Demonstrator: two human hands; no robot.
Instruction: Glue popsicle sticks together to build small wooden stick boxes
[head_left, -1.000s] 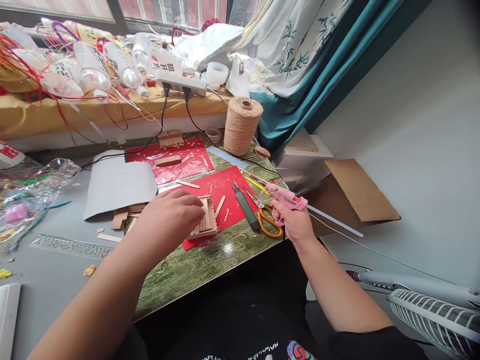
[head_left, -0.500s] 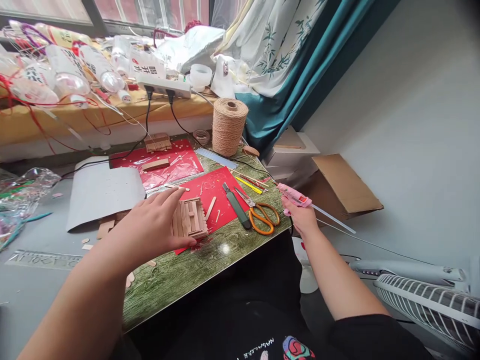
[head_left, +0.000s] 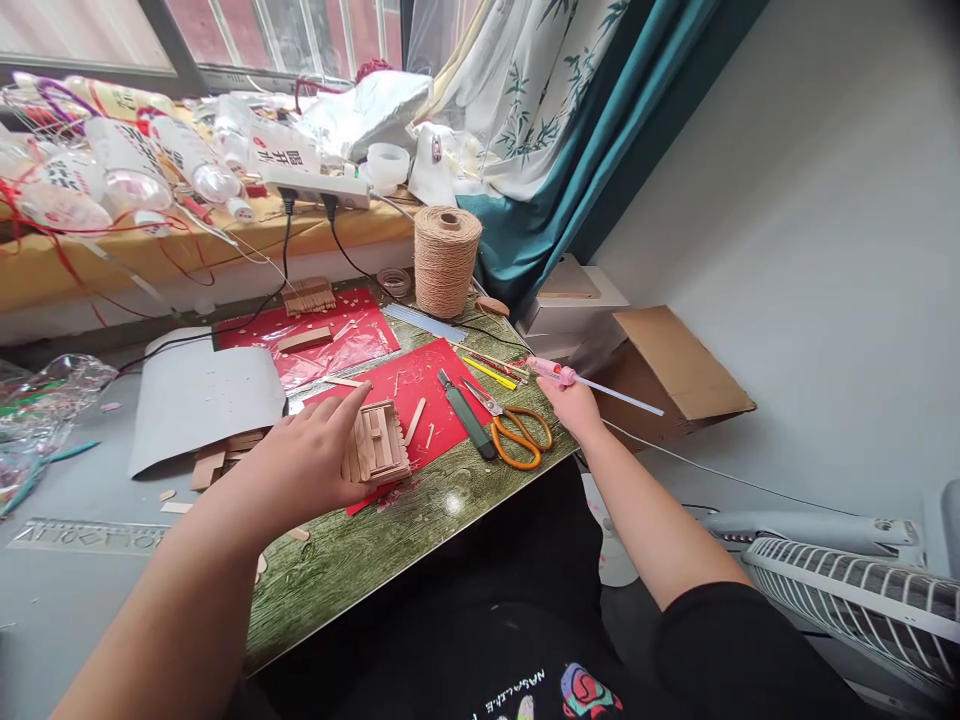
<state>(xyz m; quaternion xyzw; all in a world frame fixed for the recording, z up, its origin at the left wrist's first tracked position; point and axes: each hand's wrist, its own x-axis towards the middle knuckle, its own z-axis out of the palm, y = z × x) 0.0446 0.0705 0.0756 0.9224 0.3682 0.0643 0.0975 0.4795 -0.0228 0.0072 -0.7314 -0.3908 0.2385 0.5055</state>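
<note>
My left hand [head_left: 311, 455] is closed around the left side of a small craft-stick model [head_left: 381, 440], its fingers at the far edge and thumb at the near edge. The model lies on a red sheet [head_left: 439, 370], and my palm hides part of it. At the table's right edge my right hand [head_left: 570, 405] grips a pink hot glue gun [head_left: 551, 371], with a clear glue stick [head_left: 622, 395] jutting out of its back. Between the two hands lie a green utility knife [head_left: 466, 415] and orange-handled scissors [head_left: 517, 430].
A twine spool [head_left: 448, 262] stands at the back, beside spare glue sticks [head_left: 424, 322]. A yellow pencil [head_left: 489, 373] lies near the gun. Cords drop from a power strip [head_left: 319, 187]. A cardboard box [head_left: 682, 370] and a fan [head_left: 855, 600] are on the right.
My right hand has moved left with the glue gun, which has turned over slightly. The thumb of my left hand has drawn in against the model.
</note>
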